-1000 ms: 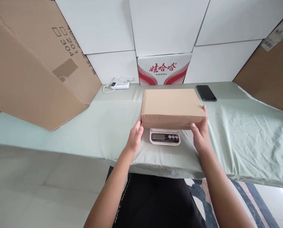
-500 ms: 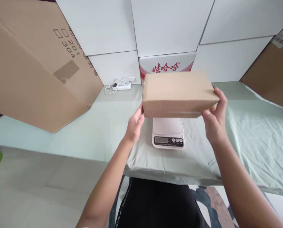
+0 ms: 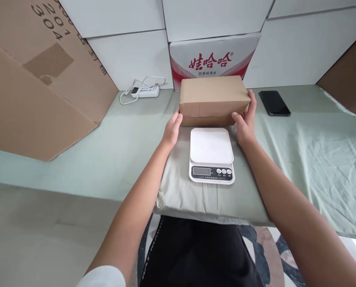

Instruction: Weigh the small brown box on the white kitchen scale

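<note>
A brown cardboard box (image 3: 214, 95) sits level between my two hands, just behind a white kitchen scale (image 3: 211, 146). My left hand (image 3: 172, 128) presses against the box's left end, thumb at the front corner. Gripping the right end is my right hand (image 3: 245, 119), its thumb on the front face and fingers around the side. Nothing lies on the scale's platform, and its display looks blank. Whether the underside of the box rests fully on the table is hard to see.
Behind the box stands a printed white-and-red carton (image 3: 210, 59) before white panels (image 3: 130, 59). A power strip (image 3: 146, 92) with a white cable lies left, a black phone (image 3: 274, 103) right. Large cardboard (image 3: 61, 107) leans at left. Green cloth (image 3: 130, 159) covers the table.
Both hands have carried the box back and down, from above the scale to behind it. The scale's platform is now uncovered. The view has tilted down, and the phone is now visible.
</note>
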Motion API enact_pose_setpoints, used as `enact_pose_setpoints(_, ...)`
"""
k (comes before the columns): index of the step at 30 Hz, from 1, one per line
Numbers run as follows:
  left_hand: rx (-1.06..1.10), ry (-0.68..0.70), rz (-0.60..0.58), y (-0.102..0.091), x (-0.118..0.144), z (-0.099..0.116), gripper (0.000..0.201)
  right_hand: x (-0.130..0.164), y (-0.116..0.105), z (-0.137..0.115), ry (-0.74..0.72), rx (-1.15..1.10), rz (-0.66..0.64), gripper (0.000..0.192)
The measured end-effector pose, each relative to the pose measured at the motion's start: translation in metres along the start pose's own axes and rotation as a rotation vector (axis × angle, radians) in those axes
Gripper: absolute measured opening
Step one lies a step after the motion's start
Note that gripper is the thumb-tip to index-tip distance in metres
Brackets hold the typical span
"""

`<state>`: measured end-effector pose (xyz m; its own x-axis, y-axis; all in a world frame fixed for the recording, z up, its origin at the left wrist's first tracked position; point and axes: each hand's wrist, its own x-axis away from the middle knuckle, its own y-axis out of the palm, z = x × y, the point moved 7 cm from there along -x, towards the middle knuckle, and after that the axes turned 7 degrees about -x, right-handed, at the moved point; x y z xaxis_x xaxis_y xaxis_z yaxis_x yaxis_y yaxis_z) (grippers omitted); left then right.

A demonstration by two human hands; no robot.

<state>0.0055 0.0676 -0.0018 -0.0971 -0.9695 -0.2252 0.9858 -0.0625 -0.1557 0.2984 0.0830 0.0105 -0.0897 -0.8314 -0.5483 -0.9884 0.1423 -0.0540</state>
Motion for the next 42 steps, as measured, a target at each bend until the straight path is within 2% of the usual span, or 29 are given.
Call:
enact_pose_setpoints(3, 0.025, -0.002, 0.004, 0.002, 0.001, 0.000, 0.086, 0.001, 0.001, -0.009, 0.067, 0.069, -0.009, 0.095)
enact_pose_setpoints(6, 0.034, -0.009, 0.033, -0.001, 0.001, -0.001, 0.086, 0.002, 0.005, -0.012, 0.076, 0.086, -0.039, 0.089)
enact_pose_setpoints(11, 0.007, -0.002, 0.048, -0.002, 0.004, -0.001, 0.086, 0.003, 0.004, -0.003, 0.054, 0.079, -0.056, 0.089)
enact_pose_setpoints(16, 0.022, -0.011, 0.041, 0.002, 0.002, -0.005, 0.088, 0.001, 0.000, 0.008, 0.095, 0.071, -0.029, 0.095)
enact_pose_setpoints(18, 0.040, -0.038, 0.086, -0.010, -0.003, -0.008, 0.094, 0.001, -0.006, 0.009, 0.078, 0.062, 0.009, 0.101)
enact_pose_setpoints(20, 0.087, -0.063, 0.194, -0.036, -0.007, -0.010, 0.097, 0.002, -0.016, 0.007, 0.041, 0.037, 0.076, 0.107)
enact_pose_setpoints(23, 0.150, -0.069, 0.354, -0.077, -0.007, -0.010, 0.090, 0.004, -0.032, 0.006, 0.003, -0.011, 0.159, 0.110)
enact_pose_setpoints(25, 0.154, -0.075, 0.374, -0.087, -0.006, -0.011, 0.088, 0.005, -0.037, 0.008, 0.014, -0.035, 0.167, 0.109)
enact_pose_setpoints(27, 0.142, -0.100, 0.325, -0.079, -0.007, -0.015, 0.091, 0.005, -0.035, 0.012, 0.062, -0.038, 0.134, 0.108)
enact_pose_setpoints(32, 0.126, -0.148, 0.126, -0.023, -0.011, -0.024, 0.096, 0.008, -0.016, 0.014, 0.146, -0.026, -0.011, 0.114)
enact_pose_setpoints(34, 0.138, -0.139, 0.089, -0.011, -0.011, -0.025, 0.094, 0.008, -0.011, 0.012, 0.149, -0.010, -0.032, 0.117)
enact_pose_setpoints(38, 0.147, -0.115, 0.049, -0.004, -0.011, -0.024, 0.091, 0.007, -0.003, 0.016, 0.151, 0.016, 0.000, 0.115)
enact_pose_setpoints(42, 0.146, -0.139, 0.032, -0.004, -0.014, -0.022, 0.087, 0.005, 0.004, 0.014, 0.098, 0.035, -0.009, 0.123)
